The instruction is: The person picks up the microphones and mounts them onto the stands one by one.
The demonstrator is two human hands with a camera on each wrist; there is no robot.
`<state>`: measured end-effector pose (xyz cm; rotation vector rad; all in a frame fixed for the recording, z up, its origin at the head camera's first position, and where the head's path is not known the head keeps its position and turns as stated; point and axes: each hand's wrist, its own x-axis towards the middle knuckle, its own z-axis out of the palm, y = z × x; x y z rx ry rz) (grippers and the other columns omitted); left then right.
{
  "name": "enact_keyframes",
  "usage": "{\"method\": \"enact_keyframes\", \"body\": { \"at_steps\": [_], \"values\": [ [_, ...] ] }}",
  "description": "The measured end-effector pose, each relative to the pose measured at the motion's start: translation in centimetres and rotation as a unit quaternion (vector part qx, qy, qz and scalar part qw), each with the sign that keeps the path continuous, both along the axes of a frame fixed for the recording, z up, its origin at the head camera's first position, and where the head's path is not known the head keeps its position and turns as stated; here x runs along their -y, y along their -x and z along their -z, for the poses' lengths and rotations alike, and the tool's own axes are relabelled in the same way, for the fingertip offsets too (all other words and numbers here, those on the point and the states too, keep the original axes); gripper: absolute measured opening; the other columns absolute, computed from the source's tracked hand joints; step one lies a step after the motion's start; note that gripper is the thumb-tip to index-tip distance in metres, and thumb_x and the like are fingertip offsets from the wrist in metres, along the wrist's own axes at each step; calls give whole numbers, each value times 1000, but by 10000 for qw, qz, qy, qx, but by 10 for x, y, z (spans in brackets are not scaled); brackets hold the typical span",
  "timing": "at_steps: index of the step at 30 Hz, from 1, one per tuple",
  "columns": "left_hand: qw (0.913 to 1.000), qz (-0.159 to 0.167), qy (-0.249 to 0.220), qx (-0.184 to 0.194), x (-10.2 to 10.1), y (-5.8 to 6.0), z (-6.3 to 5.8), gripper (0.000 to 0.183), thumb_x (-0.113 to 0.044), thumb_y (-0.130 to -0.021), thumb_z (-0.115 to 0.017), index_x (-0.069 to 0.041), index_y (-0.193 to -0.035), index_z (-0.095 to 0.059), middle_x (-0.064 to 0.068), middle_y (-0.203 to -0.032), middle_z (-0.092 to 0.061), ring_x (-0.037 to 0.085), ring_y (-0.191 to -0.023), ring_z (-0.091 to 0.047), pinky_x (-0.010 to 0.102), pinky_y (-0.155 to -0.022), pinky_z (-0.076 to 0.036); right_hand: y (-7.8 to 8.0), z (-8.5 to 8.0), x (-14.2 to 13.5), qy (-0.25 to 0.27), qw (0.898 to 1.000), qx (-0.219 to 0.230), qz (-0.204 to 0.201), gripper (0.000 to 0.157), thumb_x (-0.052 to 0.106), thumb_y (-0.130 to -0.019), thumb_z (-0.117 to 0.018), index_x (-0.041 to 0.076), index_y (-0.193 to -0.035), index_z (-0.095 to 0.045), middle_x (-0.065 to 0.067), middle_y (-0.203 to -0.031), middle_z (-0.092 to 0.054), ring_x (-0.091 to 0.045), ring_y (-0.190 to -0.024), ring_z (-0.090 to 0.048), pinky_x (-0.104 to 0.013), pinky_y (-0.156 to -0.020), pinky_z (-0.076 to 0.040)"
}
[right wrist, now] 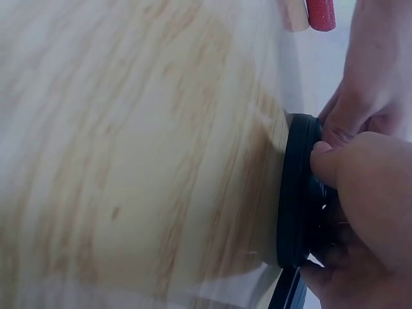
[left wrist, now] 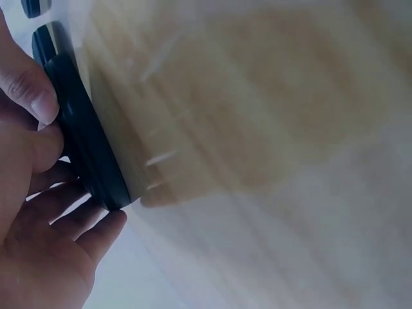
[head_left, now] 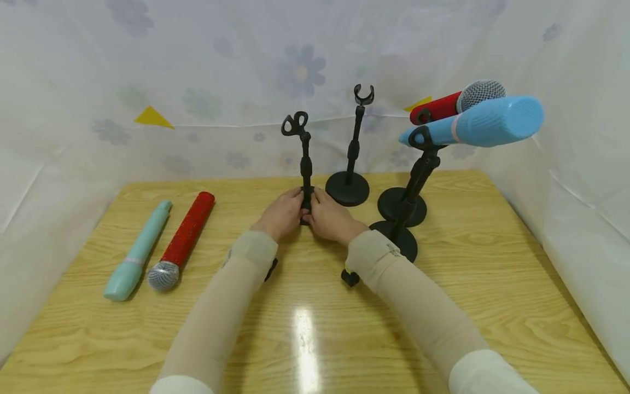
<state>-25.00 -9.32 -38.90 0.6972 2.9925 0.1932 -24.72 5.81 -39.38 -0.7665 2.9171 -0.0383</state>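
A black desktop microphone stand with a double-ring clip stands upright at the table's middle, towards the back. My left hand holds its round base from the left, and my right hand holds it from the right. Seen from the left wrist, the base has the left fingers around its rim and a thumb over it. In the right wrist view the right thumb presses on the base's upper side. Both hands hide most of the base in the head view.
Behind stands another microphone stand with an unfilled clip. To the right, two stands bear a blue microphone and a red microphone. A mint-green microphone and a red glittery microphone lie at left on the wooden table.
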Motion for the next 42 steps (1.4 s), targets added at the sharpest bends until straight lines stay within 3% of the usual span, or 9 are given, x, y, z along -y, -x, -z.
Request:
{"method": "enact_keyframes", "body": {
  "at_steps": [7,14,29,35,39,42],
  "values": [
    [9998,24,3,-175,2,-6,0,51,-20,-108,-48,7,-150,-39,23,-157,-40,35,-144,-44,41,-119,-41,-4,-2,-1,151,9998,-84,-25,63,32,-109,-43,-10,-154,-28,-27,-163,-25,-34,-154,-28,-40,-124,-32],
    [10000,-34,-24,3,8,-10,-3,51,-18,-106,-52,3,-151,-41,21,-158,-41,36,-143,-46,43,-116,-44,-12,-4,5,145,9996,-235,-18,66,37,-108,-45,-10,-152,-33,-28,-160,-31,-34,-151,-33,-40,-123,-35],
    [9990,254,-298,-226,14,-25,4,51,-17,-104,-57,5,-148,-45,22,-154,-45,37,-139,-50,45,-114,-46,-34,-2,12,212,9985,-47,495,69,45,-107,-44,-4,-154,-35,-22,-162,-32,-31,-152,-33,-44,-113,-47],
    [9991,395,-84,-144,11,-33,-2,49,-11,-102,-58,4,-147,-46,20,-153,-47,34,-140,-50,44,-113,-47,-42,0,9,5,9987,-319,400,68,44,-106,-45,-6,-151,-39,-22,-158,-38,-30,-148,-39,-41,-108,-52],
    [9983,531,-4,-251,9,-41,-5,50,-14,-100,-64,4,-144,-50,21,-150,-50,34,-136,-54,42,-111,-49,-49,0,5,95,9990,-347,283,68,44,-106,-48,-7,-150,-40,-24,-157,-40,-33,-147,-40,-42,-111,-49],
    [9990,446,-24,-72,7,-46,-7,50,-20,-99,-66,1,-142,-52,18,-149,-52,33,-135,-55,43,-110,-50,-55,1,1,251,9984,-471,173,68,43,-104,-52,-8,-148,-43,-25,-154,-43,-34,-144,-43,-43,-110,-51]
  ]
}}
